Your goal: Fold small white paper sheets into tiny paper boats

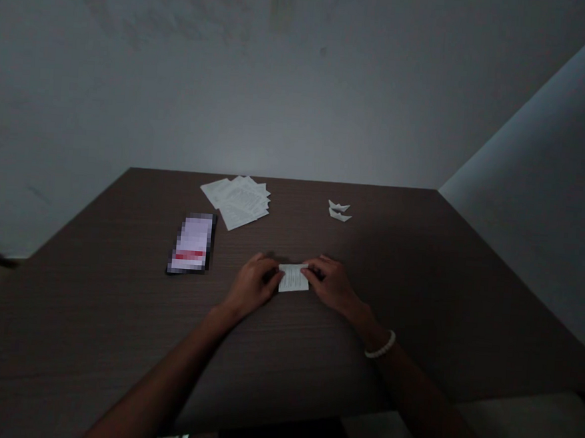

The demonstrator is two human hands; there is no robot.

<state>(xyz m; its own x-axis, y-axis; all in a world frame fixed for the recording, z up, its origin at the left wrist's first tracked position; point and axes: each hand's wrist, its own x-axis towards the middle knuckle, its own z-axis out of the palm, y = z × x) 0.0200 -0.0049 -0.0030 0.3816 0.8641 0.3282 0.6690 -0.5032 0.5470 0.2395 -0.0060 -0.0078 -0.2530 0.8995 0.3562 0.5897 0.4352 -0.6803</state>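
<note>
A small rectangle of printed paper [293, 279] lies on the brown table in front of me, between my two hands. My left hand [257, 282] pinches its left edge, with the thumb on top near the upper corner. On the opposite side, my right hand [332, 283] grips the upper right corner between thumb and curled fingers. The paper looks folded, though its layers are too small to make out. Farther back to the right sit two small folded paper boats [340, 211], close together.
A fanned pile of printed sheets [241, 201] lies at the back left. Nearer stands out a phone [192, 244] lying flat, its lit screen blurred. The wooden table [418, 288] meets a pale wall [301, 99] behind. A beaded bracelet [382, 345] circles my right wrist.
</note>
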